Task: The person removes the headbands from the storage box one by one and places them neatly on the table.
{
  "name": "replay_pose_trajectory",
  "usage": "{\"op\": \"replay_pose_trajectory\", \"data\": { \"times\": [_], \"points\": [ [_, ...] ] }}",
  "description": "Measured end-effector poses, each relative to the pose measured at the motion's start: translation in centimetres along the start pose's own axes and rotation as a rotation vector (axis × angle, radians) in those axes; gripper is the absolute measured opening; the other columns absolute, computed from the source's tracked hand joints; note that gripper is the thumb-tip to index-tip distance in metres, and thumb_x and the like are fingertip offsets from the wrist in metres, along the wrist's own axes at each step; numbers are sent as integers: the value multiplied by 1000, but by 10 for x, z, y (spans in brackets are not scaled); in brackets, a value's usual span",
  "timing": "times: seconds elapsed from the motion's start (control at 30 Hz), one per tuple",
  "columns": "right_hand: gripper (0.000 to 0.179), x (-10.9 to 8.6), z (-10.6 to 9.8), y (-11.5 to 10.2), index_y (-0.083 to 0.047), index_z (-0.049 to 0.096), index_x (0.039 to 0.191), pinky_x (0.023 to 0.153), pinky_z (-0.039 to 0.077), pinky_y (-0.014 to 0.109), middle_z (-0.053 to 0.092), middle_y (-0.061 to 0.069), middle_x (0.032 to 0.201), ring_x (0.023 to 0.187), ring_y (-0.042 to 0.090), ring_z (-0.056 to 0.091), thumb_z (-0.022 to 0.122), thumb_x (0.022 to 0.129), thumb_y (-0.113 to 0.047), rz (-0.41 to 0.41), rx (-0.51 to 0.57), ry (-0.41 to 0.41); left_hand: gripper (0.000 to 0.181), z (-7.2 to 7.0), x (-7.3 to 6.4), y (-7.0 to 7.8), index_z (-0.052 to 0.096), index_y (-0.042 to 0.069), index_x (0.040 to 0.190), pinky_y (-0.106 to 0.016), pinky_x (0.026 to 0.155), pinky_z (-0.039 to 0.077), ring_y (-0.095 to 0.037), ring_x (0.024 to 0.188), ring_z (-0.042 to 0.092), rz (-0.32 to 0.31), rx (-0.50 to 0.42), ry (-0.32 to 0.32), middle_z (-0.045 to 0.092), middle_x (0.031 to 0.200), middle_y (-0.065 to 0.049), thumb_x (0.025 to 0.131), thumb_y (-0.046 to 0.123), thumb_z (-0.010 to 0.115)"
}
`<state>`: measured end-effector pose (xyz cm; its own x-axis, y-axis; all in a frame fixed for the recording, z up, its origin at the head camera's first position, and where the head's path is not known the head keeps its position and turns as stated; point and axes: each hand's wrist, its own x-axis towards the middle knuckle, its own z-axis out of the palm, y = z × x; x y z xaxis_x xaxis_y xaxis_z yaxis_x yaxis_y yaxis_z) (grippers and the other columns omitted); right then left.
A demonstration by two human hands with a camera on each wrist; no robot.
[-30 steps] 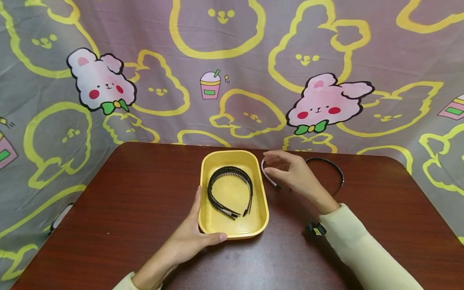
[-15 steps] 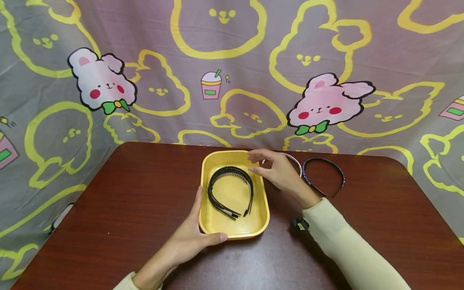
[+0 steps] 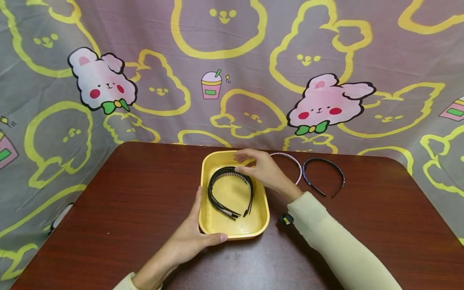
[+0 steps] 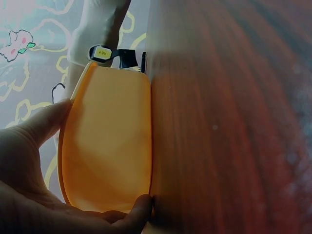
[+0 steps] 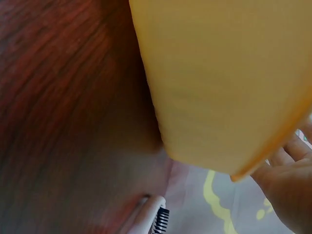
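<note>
My left hand [image 3: 186,237] grips a yellow plastic tray [image 3: 263,225] at its near left corner, the thumb on the near rim and the fingers along the left side. The left wrist view shows that grip on the tray's wall [image 4: 109,141] too. Inside lie several nested headbands [image 3: 214,199], black and pale, with toothed inner edges. Over the tray's far right rim reaches my right hand [image 3: 261,169], thumb and fingers apart, the thumb tip by the top of the headbands. I see nothing held in it. In the right wrist view the tray wall hides its fingertips.
Right of the tray, a pink toothed headband [image 3: 298,167] lies on the dark wooden table [image 3: 145,193], partly behind my right hand. Beside it is a black headband [image 3: 335,167] with blue decoration. A patterned curtain [image 3: 232,112] hangs along the table's far edge.
My right hand has moved left, from above the pink headband on the table to over the tray. More of both table headbands now shows. My left hand and the tray have stayed still.
</note>
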<state>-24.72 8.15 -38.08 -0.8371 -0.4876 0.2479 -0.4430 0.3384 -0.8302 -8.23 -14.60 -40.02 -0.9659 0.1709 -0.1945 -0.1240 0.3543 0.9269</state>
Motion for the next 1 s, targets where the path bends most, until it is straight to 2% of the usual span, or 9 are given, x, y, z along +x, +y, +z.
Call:
{"op": "replay_pose_trajectory", "data": {
  "times": [0.33, 0.63, 0.83, 1.0],
  "points": [
    [37, 14, 11, 6, 4, 71, 127, 97, 57, 56, 74, 24, 121, 114, 35, 69, 79, 92, -5, -18, -30, -29, 140, 0, 1, -1, -13, 32, 168, -60, 129, 11, -34, 161, 17, 8, -12, -6, 5, 177, -8, 77, 27, 93],
    [36, 22, 15, 3, 5, 70, 128, 96, 58, 50, 73, 23, 124, 115, 37, 68, 76, 94, -3, -19, -92, -71, 141, 0, 0, -1, -13, 32, 168, -60, 129, 11, -34, 160, 17, -8, -13, -2, 5, 177, -8, 76, 27, 93],
    [35, 25, 18, 6, 6, 70, 127, 98, 58, 49, 73, 23, 124, 113, 37, 68, 75, 93, -1, -45, -147, -85, 140, -1, 1, -2, -14, 31, 168, -59, 130, 11, -33, 160, 17, -1, -14, -6, 5, 177, -8, 77, 27, 93],
    [33, 26, 20, 9, 5, 71, 125, 98, 58, 47, 74, 21, 121, 111, 34, 69, 75, 93, -1, -65, -234, -87, 140, -1, 1, -2, -14, 31, 168, -59, 130, 11, -33, 161, 16, 4, -9, -11, 5, 177, -8, 77, 27, 93]
  ]
}}
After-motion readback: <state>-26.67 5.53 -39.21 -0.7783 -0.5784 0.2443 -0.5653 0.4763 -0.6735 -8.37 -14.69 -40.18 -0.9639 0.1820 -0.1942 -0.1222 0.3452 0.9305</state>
